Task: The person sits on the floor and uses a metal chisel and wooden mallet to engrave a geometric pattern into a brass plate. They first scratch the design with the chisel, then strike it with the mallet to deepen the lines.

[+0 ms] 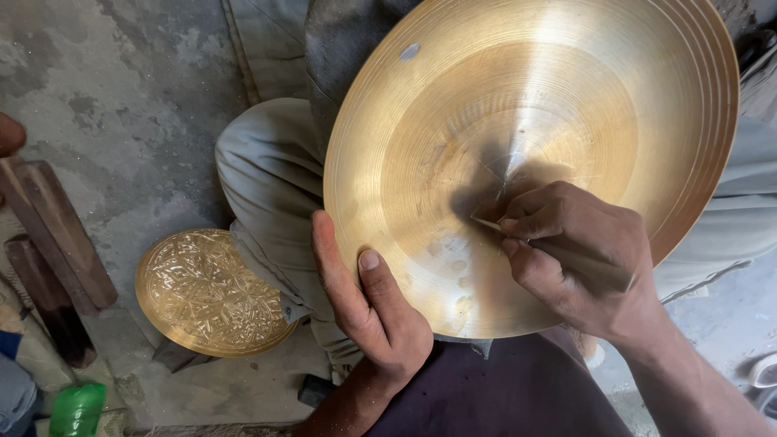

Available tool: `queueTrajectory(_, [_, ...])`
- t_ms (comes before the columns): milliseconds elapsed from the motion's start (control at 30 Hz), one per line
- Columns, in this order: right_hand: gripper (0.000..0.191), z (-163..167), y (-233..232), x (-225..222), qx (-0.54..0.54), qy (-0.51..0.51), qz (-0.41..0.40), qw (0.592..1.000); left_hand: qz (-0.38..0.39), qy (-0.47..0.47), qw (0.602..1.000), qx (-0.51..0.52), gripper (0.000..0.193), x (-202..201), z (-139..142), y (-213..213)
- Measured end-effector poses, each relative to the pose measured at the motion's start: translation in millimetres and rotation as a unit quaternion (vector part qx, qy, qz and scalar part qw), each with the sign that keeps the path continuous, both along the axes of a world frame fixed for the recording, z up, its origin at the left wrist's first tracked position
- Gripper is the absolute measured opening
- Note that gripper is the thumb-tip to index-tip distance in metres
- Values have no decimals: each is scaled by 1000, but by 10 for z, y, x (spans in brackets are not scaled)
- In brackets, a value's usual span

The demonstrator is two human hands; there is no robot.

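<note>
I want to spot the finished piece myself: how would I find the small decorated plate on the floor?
Start at the big smooth brass dish resting on the person's lap, then drop past the left hand to the concrete floor. The small round plate lies there beside dark wooden blocks; unlike the plain dish, its whole face carries dense engraved floral patterning.

A large round brass plate [518, 154] rests tilted across the person's lap, its shallow, dished face turned up toward the camera; the metal is golden, smooth and shiny, ringed with fine concentric lines, with a faint grey smudge near the upper rim; a slim metal scribing tool [558, 252], pale and pointed, lies slanted with its tip touching the plate's face just below the centre.
</note>
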State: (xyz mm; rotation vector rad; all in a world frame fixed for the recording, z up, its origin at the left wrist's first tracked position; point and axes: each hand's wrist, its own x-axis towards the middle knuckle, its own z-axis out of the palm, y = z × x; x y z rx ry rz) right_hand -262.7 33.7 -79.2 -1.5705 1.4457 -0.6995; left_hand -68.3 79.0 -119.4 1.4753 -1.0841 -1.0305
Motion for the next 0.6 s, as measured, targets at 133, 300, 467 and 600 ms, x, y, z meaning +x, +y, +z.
queueTrajectory(133, [11, 30, -53, -14, 4, -17, 30, 999, 5, 1, 1000, 15, 51, 0, 19, 2])
queueTrajectory(300, [10, 81, -103, -44, 35, -30, 61, 997, 10, -34, 999, 6, 49, 1, 27, 0])
queueTrajectory(467, [8, 92, -156, -60, 30, -47, 102, 993, 5, -21, 1000, 2, 49, 21, 39, -1])
queueTrajectory(600, [8, 102, -172, -94, 35, -38, 128, 990, 7, -1, 1000, 7, 50, 21, 40, -3])
